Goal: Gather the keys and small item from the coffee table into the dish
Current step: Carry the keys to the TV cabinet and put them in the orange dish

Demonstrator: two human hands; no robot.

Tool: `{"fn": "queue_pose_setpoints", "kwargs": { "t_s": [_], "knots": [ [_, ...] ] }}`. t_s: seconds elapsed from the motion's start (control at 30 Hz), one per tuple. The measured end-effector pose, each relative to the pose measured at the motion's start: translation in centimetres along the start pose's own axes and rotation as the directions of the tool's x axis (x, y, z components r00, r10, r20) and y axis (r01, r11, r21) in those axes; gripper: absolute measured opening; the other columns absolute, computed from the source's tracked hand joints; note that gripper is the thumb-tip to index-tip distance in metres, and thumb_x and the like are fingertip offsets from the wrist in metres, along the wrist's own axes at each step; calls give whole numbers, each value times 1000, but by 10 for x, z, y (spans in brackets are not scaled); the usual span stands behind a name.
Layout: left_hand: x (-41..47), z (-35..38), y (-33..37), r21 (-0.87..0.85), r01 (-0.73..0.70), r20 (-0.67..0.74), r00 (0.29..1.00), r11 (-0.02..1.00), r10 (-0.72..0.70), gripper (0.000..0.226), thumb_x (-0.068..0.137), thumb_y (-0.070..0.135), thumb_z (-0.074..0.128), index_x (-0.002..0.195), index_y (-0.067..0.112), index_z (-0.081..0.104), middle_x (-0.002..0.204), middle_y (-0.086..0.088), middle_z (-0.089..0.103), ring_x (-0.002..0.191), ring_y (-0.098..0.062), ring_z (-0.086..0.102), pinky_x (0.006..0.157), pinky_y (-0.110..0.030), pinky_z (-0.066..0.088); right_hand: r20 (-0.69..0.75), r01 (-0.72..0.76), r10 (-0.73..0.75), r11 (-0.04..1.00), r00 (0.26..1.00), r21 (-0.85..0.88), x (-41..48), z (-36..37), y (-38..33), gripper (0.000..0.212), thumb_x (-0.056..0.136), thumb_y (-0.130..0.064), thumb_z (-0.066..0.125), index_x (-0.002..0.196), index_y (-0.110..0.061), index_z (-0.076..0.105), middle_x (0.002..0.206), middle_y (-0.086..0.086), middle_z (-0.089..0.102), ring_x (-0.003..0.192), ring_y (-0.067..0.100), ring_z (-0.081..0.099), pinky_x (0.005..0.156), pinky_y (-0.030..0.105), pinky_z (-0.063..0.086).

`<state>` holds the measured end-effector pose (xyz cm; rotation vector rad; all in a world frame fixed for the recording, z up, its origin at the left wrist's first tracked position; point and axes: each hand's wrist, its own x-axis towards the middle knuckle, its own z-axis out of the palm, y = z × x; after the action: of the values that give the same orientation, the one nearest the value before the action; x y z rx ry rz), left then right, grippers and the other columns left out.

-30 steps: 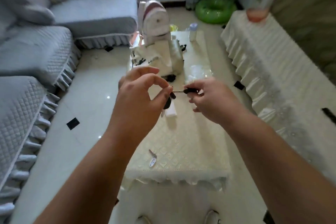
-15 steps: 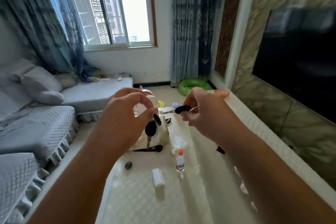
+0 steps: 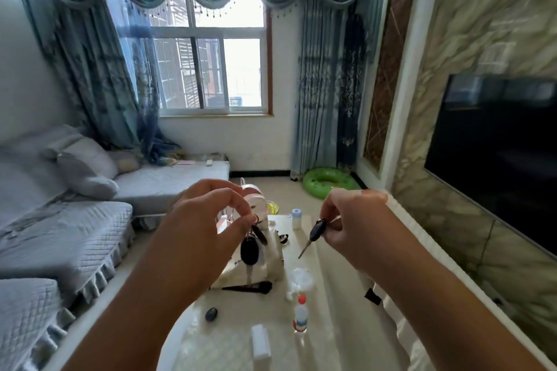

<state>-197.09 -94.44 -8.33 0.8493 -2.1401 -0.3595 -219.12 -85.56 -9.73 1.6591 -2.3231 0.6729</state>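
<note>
Below, the coffee table (image 3: 337, 325) carries a white box (image 3: 260, 343), a small red-capped bottle (image 3: 300, 315) and a dark oval item (image 3: 211, 314); no dish is identifiable. Above it, the left hand (image 3: 205, 226) pinches a dangling key bunch (image 3: 251, 245) by its ring. The right hand (image 3: 352, 220) grips a single black-headed key (image 3: 315, 233). Light, stiff, jangly metal: best held at the ring or head.

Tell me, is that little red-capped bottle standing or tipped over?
Standing: the red-capped bottle sits upright on the coffee table, cap on top.
</note>
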Motion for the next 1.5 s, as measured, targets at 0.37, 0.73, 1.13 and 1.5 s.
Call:
{"fn": "queue_pose_setpoints", "kwargs": {
  "t_s": [0.37, 0.73, 1.13, 1.5],
  "knots": [
    [8, -33, -53, -40, -26, 77, 997, 999, 29, 10, 77, 40, 75, 73, 40, 65, 103, 31, 53, 101, -2, 54, 83, -32, 49, 270, 15, 61, 962, 961, -272, 11, 8, -67, 11, 85, -20, 63, 82, -18, 73, 66, -5, 58, 51, 9, 52, 42, 20, 40],
    [8, -71, -117, -116, -89, 137, 985, 989, 105, 10, 77, 36, 76, 73, 38, 67, 105, 29, 55, 104, -1, 52, 87, -29, 43, 357, -138, 162, 986, 920, -94, 3, 27, -147, 8, 80, -24, 75, 87, -20, 78, 80, -2, 71, 70, 14, 66, 65, 30, 58],
    [-15, -28, -126, -304, -84, 283, 943, 949, 174, 10, 76, 34, 77, 75, 39, 69, 118, 26, 56, 116, -13, 51, 93, -47, 44, 234, -395, 320, 783, 918, 481, -74, 26, -130, 7, 77, -28, 81, 84, -26, 81, 95, -17, 74, 90, -3, 67, 89, 31, 53],
    [-51, 51, -56, -399, -155, 381, 869, 904, 317, 6, 76, 43, 71, 77, 41, 66, 122, 26, 54, 114, 0, 51, 89, -31, 42, -78, -419, 509, 778, 857, 468, -157, 5, -66, 8, 77, -36, 79, 85, -34, 79, 102, -21, 70, 102, -8, 60, 87, 7, 39]
  ]
}}
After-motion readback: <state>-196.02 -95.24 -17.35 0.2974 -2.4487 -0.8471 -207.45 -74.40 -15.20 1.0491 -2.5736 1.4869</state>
